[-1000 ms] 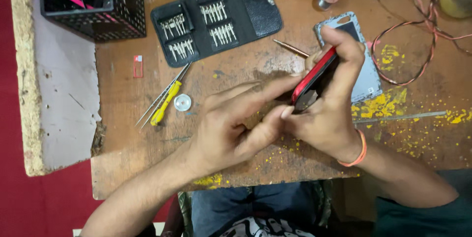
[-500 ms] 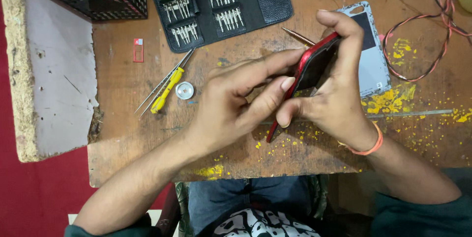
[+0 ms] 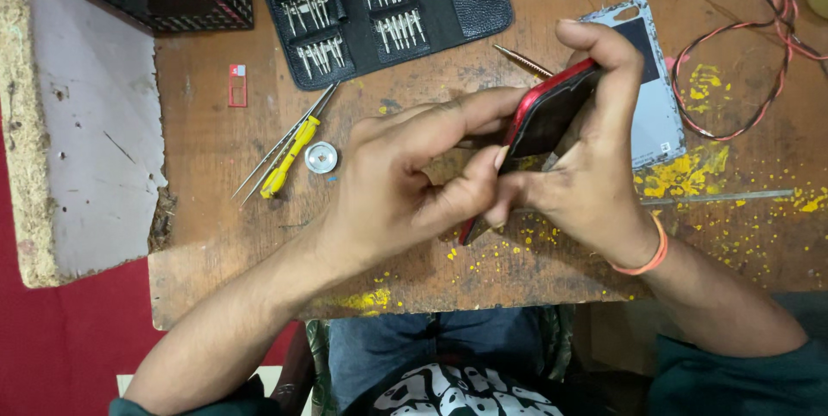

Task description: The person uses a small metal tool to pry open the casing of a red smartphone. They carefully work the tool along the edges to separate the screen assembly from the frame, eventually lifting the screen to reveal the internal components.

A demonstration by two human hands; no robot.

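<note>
Both hands grip a slim red-edged black phone (image 3: 552, 110), tilted on edge above the worn wooden surface (image 3: 216, 149). The right hand (image 3: 595, 175) has its fingers curled shut around the upper end. The left hand (image 3: 397, 183) pinches the lower edge between thumb and forefinger, just in front of a grey back cover (image 3: 660, 101).

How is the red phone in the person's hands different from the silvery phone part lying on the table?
The red phone is held tilted on edge by both hands; the silver back cover lies flat on the wooden table, untouched. The phone shows a dark face with a red rim; the cover is pale silver with a dark patch. Both are flat rectangular phone pieces.
</note>
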